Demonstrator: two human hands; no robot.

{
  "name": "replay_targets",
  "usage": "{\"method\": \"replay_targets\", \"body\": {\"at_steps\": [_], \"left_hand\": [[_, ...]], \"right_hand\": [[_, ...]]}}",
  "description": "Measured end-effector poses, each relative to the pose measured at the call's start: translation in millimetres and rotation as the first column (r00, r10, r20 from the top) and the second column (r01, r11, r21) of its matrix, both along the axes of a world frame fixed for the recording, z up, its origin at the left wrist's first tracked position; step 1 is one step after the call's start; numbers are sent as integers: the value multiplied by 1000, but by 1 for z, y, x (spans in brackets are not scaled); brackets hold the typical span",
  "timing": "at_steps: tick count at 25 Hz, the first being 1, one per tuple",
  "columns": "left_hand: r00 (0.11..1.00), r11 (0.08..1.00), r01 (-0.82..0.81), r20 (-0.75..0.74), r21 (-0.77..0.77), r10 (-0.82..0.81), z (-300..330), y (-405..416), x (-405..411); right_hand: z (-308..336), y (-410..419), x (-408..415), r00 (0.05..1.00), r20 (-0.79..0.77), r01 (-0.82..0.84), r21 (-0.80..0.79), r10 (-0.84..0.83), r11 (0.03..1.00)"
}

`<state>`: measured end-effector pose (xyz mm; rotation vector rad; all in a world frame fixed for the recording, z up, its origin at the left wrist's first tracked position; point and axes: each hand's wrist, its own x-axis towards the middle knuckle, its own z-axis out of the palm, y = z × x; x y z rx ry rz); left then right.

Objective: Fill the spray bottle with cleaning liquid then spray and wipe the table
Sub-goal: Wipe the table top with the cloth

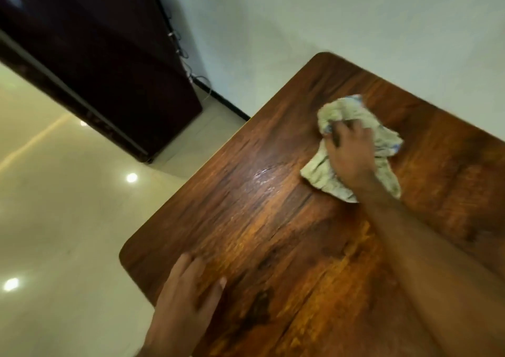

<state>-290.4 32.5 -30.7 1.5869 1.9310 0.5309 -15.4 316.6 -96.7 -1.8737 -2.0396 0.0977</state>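
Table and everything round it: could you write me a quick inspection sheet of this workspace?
Surface: wooden table, a wet glossy patch near its left edge.
Job's things: crumpled cloth on the table; spray bottle not seen.
Clutter: nothing seen.
Hands: right hand presses on the cloth; left hand rests flat at the table's near corner.
Cables: wires run down behind the dark cabinet.
Surroundings: pale wall, glossy tiled floor.

The table (273, 233) is glossy wood-grain, wet-sheened in one patch; the rag (352, 113) is crumpled pale cloth; the floor (54, 206) shiny tile.
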Motion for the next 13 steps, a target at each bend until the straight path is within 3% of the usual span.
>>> {"method": "replay_targets", "body": {"at_steps": [2, 4, 6, 8, 10, 13], "left_hand": [[995, 995, -97, 35, 25, 96, 4, 13, -9], [982, 978, -191, 12, 79, 191, 5, 19, -22], [978, 973, -201, -30, 114, 205, 3, 24, -33], [983, 976, -179, -27, 121, 183, 0, 27, -40], [984, 981, -173, -30, 93, 176, -7, 26, -47], [989, 988, -122, -68, 89, 129, -14, 31, -50]], "right_hand": [[3, -54, -85, 960, 19, -279, 49, 279, 959], [0, -123, -145, 852, -22, -523, -11, 523, 852], [-14, -187, -183, 635, -57, -772, -92, 770, 629], [-27, -224, -199, 456, -52, -880, -176, 888, 441], [-34, -214, -199, 451, -51, -889, -117, 891, 443], [-29, -140, -184, 603, 64, -793, -58, 795, 606]]}}
